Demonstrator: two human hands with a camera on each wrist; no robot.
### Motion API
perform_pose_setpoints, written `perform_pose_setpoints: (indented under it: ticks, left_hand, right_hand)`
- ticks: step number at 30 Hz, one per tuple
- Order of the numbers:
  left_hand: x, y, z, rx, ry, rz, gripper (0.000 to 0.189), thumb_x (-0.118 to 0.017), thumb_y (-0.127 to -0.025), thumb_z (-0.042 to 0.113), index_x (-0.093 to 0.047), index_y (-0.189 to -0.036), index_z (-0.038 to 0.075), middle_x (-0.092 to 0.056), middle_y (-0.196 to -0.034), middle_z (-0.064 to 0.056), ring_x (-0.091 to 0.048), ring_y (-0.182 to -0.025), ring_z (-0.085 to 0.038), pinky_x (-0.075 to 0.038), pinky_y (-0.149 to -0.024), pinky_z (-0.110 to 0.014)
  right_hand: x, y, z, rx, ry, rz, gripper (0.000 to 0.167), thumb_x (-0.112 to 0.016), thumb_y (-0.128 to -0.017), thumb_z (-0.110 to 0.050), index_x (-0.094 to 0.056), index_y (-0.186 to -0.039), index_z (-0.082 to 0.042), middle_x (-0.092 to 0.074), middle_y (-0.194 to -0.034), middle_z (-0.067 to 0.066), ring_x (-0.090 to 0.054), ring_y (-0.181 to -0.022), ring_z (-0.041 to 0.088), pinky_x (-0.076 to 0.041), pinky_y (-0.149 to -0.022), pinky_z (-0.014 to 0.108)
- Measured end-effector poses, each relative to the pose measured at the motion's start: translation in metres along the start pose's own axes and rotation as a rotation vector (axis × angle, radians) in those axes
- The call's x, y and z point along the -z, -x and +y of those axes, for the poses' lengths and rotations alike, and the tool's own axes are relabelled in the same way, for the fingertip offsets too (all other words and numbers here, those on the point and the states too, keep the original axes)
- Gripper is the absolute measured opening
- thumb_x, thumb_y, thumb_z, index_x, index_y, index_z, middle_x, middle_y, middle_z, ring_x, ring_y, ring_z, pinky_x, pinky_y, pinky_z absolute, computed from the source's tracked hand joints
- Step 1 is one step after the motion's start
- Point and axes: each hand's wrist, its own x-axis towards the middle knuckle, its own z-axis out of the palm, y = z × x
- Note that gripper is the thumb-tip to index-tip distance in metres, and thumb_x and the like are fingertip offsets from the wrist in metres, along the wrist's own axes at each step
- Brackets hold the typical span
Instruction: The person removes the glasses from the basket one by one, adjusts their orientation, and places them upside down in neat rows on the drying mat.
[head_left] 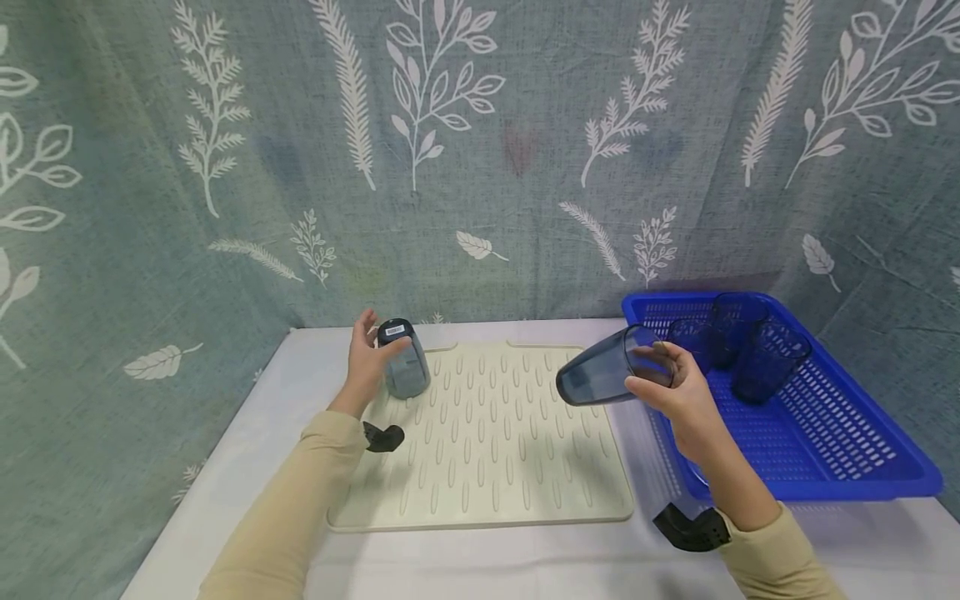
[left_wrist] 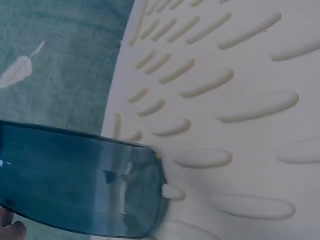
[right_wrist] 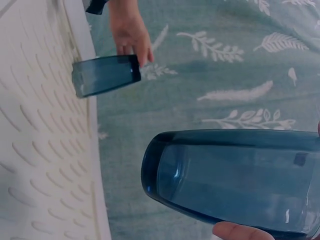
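A blue-tinted glass tumbler [head_left: 405,371] stands upside down at the back left of a cream ridged drying mat [head_left: 495,450], its base with a barcode label uppermost. My left hand [head_left: 367,362] is around that upper end, thumb in front, with a gap showing beside the raised fingers. In the left wrist view the tumbler's [left_wrist: 80,182] lower end meets the mat. My right hand [head_left: 678,396] grips a second blue tumbler [head_left: 600,371] by its rim end and holds it tilted in the air, thick base pointing left, over the mat's right side.
On the right, a blue plastic basket [head_left: 877,408] holds several blue glasses [head_left: 768,362] towards its back. A white cloth [head_left: 420,562] covers the table. Leaf-patterned green fabric [head_left: 517,250] hangs behind and at both sides.
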Motion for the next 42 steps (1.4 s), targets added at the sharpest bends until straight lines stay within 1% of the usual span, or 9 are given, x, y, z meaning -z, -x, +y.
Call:
perform_pose_setpoints:
  ticks: [3,7,13,17,20,26,30,38,42]
  left_hand:
    - [-0.001,-0.002,0.003,-0.068,-0.026,0.015,0.085,-0.068,-0.082,0.012,-0.012,-0.147,0.011,-0.015,-0.152,-0.008,-0.013,-0.140,-0.026,-0.018,-0.113,-0.038]
    - [-0.004,-0.001,0.014,-0.147,-0.039,-0.001,0.082,-0.067,-0.084,0.015,-0.014,-0.147,0.012,-0.015,-0.152,-0.005,-0.014,-0.140,-0.022,-0.020,-0.112,-0.039]
    - [-0.017,0.006,0.037,-0.270,0.062,-0.067,0.077,-0.064,-0.084,0.005,-0.017,-0.145,0.009,-0.018,-0.150,-0.010,-0.018,-0.138,-0.026,-0.017,-0.113,-0.038]
    - [-0.030,0.014,0.049,-0.309,0.109,-0.112,0.075,-0.063,-0.084,0.002,-0.019,-0.144,0.008,-0.023,-0.148,-0.010,-0.022,-0.137,-0.025,-0.017,-0.113,-0.037]
    - [-0.037,0.020,0.054,-0.315,0.130,-0.131,0.073,-0.063,-0.084,0.001,-0.021,-0.144,0.008,-0.026,-0.147,-0.008,-0.024,-0.136,-0.023,-0.017,-0.113,-0.036]
    - [-0.049,0.032,0.061,-0.321,0.178,-0.178,0.071,-0.059,-0.083,-0.005,-0.022,-0.143,0.005,-0.025,-0.146,-0.016,-0.027,-0.134,-0.027,-0.019,-0.112,-0.040]
    - [-0.054,0.039,0.063,-0.312,0.191,-0.211,0.071,-0.058,-0.084,-0.004,-0.021,-0.143,0.006,-0.025,-0.146,-0.015,-0.027,-0.134,-0.028,-0.020,-0.112,-0.040]
    - [-0.060,0.047,0.057,-0.306,0.182,-0.254,0.070,-0.060,-0.084,-0.001,-0.023,-0.143,0.006,-0.029,-0.144,-0.014,-0.030,-0.132,-0.028,-0.022,-0.111,-0.043]
    - [-0.063,0.048,0.053,-0.279,0.193,-0.268,0.069,-0.060,-0.083,-0.001,-0.024,-0.142,0.006,-0.030,-0.143,-0.014,-0.031,-0.131,-0.030,-0.022,-0.110,-0.046]
  right_hand:
    - [-0.003,-0.001,0.002,-0.005,0.004,0.002,0.074,-0.061,-0.085,-0.013,-0.012,-0.138,0.000,-0.039,-0.126,0.000,-0.044,-0.109,0.008,-0.043,-0.080,0.011]
    - [-0.006,-0.003,0.003,-0.005,0.018,0.003,0.071,-0.061,-0.085,-0.011,-0.014,-0.137,-0.001,-0.038,-0.127,0.002,-0.046,-0.105,0.003,-0.043,-0.080,0.012]
    - [-0.013,-0.004,0.004,-0.010,0.014,0.003,0.071,-0.062,-0.085,-0.012,-0.015,-0.137,-0.001,-0.038,-0.129,0.006,-0.045,-0.108,0.009,-0.044,-0.080,0.012]
    - [-0.015,-0.005,0.005,-0.007,0.005,0.003,0.071,-0.062,-0.084,-0.010,-0.015,-0.137,0.000,-0.038,-0.129,0.007,-0.045,-0.108,0.010,-0.044,-0.080,0.012]
    - [-0.016,-0.005,0.006,0.001,-0.007,0.001,0.070,-0.062,-0.084,-0.009,-0.016,-0.136,0.000,-0.039,-0.128,0.007,-0.046,-0.106,0.008,-0.044,-0.080,0.012]
    - [-0.019,-0.007,0.007,0.001,-0.002,0.002,0.067,-0.061,-0.085,-0.009,-0.018,-0.136,0.000,-0.037,-0.130,0.009,-0.047,-0.105,0.005,-0.044,-0.080,0.012]
    - [-0.021,-0.009,0.007,-0.008,-0.008,0.005,0.067,-0.060,-0.085,-0.007,-0.018,-0.136,0.001,-0.035,-0.133,0.011,-0.047,-0.105,0.005,-0.044,-0.080,0.012]
    - [-0.029,-0.014,0.008,0.001,-0.047,-0.010,0.068,-0.062,-0.084,-0.007,-0.019,-0.136,0.001,-0.036,-0.133,0.010,-0.049,-0.103,0.003,-0.045,-0.081,0.013]
    - [-0.033,-0.015,0.009,-0.008,-0.052,-0.023,0.067,-0.061,-0.084,-0.008,-0.020,-0.135,0.001,-0.037,-0.133,0.011,-0.049,-0.104,0.003,-0.045,-0.081,0.014]
